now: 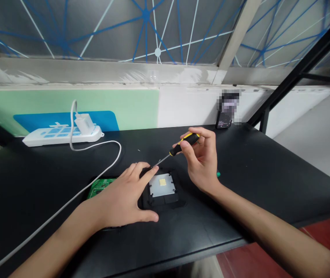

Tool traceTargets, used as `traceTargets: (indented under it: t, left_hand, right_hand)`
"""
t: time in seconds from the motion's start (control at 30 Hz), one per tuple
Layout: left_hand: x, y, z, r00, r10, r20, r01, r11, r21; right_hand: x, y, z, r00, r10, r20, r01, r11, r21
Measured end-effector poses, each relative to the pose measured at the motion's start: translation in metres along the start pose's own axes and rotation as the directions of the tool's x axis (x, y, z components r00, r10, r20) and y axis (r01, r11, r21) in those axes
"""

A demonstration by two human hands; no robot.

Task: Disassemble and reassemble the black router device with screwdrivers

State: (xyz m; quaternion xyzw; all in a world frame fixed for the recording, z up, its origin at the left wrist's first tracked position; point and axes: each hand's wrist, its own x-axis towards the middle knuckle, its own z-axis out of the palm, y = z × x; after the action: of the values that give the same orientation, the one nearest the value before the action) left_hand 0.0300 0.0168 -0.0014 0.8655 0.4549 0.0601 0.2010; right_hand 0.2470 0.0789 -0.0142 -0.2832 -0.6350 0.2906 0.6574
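Observation:
My right hand (202, 162) grips a black and yellow screwdriver (185, 144), its shaft slanting down to the left. The screwdriver's tip reaches the far edge of a black device casing (169, 201), close to my left index fingertip. A silver metal plate (159, 189) with a small yellowish pad lies in the casing, with dark screws or clips around it. My left hand (124, 197) lies over the casing's left side, fingers stretched and thumb apart. Partly under that hand is a green circuit board (99, 186). What exactly the tip touches is too small to tell.
A white power strip (60, 136) with a plugged-in charger (84, 123) stands at the back left. Its white cable (101, 174) runs across the black table (269, 181) to the front left. A phone (227, 112) leans against the wall. Something green (218, 174) shows behind my right wrist.

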Motion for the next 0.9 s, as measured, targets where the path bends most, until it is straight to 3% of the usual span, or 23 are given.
traceTargets:
  t: [0.57,0.7,0.9]
  left_hand:
    - [0.001,0.001,-0.001,0.994,-0.078,0.081,0.075,0.996,0.04]
    - [0.002,-0.001,0.001,0.99,-0.103,0.098,0.099,0.994,0.046]
    - [0.0,-0.004,0.005,0.991,-0.114,0.071,0.111,0.993,0.042]
  right_hand:
    - [0.003,-0.003,-0.001,0.999,-0.027,-0.02,0.027,1.0,0.016]
    - [0.007,0.0,-0.005,0.995,-0.082,-0.05,0.081,0.996,-0.03]
    - [0.009,0.003,-0.009,0.965,-0.26,-0.043,0.253,0.959,-0.13]
